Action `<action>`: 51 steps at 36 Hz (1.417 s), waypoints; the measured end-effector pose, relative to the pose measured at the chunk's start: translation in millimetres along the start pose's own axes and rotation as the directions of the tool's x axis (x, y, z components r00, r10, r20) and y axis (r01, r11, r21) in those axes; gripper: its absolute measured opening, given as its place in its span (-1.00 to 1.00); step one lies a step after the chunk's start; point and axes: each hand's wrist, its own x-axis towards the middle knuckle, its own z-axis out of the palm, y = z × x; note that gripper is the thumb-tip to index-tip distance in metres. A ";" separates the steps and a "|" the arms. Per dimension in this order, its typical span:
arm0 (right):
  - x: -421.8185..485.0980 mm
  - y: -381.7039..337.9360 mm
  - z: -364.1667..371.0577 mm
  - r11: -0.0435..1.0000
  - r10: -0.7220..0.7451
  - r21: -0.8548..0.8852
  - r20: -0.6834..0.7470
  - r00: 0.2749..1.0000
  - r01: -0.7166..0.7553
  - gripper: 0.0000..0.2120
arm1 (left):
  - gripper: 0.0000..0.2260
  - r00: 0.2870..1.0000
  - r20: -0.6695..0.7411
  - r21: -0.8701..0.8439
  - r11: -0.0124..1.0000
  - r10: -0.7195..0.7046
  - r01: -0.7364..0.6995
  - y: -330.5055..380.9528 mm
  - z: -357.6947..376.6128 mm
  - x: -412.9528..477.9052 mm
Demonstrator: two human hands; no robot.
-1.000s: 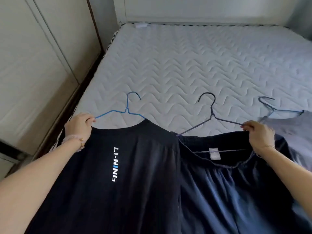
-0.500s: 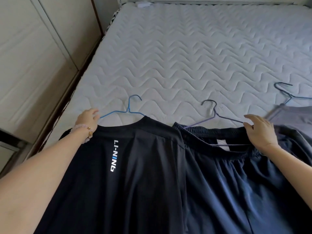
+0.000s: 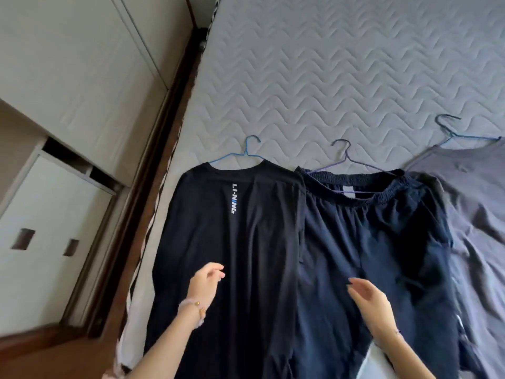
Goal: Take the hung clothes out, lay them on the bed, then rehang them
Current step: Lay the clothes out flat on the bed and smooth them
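Three garments lie side by side on the quilted white mattress (image 3: 341,77). A black T-shirt (image 3: 218,242) with a white logo sits on a blue wire hanger (image 3: 247,153) at the left. Navy shorts (image 3: 369,242) on a dark wire hanger (image 3: 345,157) lie in the middle. A grey shirt (image 3: 475,201) on a blue hanger (image 3: 451,134) lies at the right. My left hand (image 3: 205,285) hovers over the T-shirt's lower part with fingers loosely curled, holding nothing. My right hand (image 3: 369,302) hovers over the shorts, fingers relaxed and empty.
A white wardrobe (image 3: 68,77) stands along the left, with drawers (image 3: 46,228) low down. A narrow wooden floor strip and dark bed frame (image 3: 153,173) separate it from the mattress. The far part of the mattress bears nothing.
Both hands let go of the hangers and drew back toward me, over the lower part of the clothes. The view tilted and pulled back; the garments now lie flat.
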 end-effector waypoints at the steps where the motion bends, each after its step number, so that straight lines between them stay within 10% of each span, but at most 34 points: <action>1: -20.1 14.0 -3.1 0.998 0.062 0.002 0.000 0.998 -0.062 -0.80 | -0.77 0.999 0.004 -0.013 0.998 -0.054 0.054 -14.7 5.4 -26.7; 9: -159.9 98.9 -26.3 0.940 0.340 -0.034 0.182 0.923 -0.339 -0.79 | -0.69 0.936 0.071 0.042 0.939 -0.344 0.342 -133.5 50.5 -216.3; 18: -212.3 116.0 -15.6 0.925 0.363 -0.250 0.349 0.864 -0.288 -0.78 | -0.70 0.870 -0.090 -0.172 0.868 -0.485 0.466 -203.8 41.5 -288.9; 35: -185.7 80.0 112.7 0.947 0.312 -0.157 0.217 0.925 -0.282 -0.45 | -0.62 0.958 -0.101 0.048 0.960 -0.269 0.275 -235.4 -62.9 -125.5; 47: -188.4 105.7 185.2 0.939 0.341 -0.025 -0.059 0.938 -0.343 -0.78 | -0.50 0.926 0.099 0.143 0.927 -0.363 0.348 -261.2 -75.7 -73.5; 51: -196.7 109.2 184.2 0.938 0.346 0.003 -0.103 0.932 -0.348 -0.70 | -0.79 0.954 0.071 0.140 0.950 -0.291 0.279 -266.3 -86.5 -70.9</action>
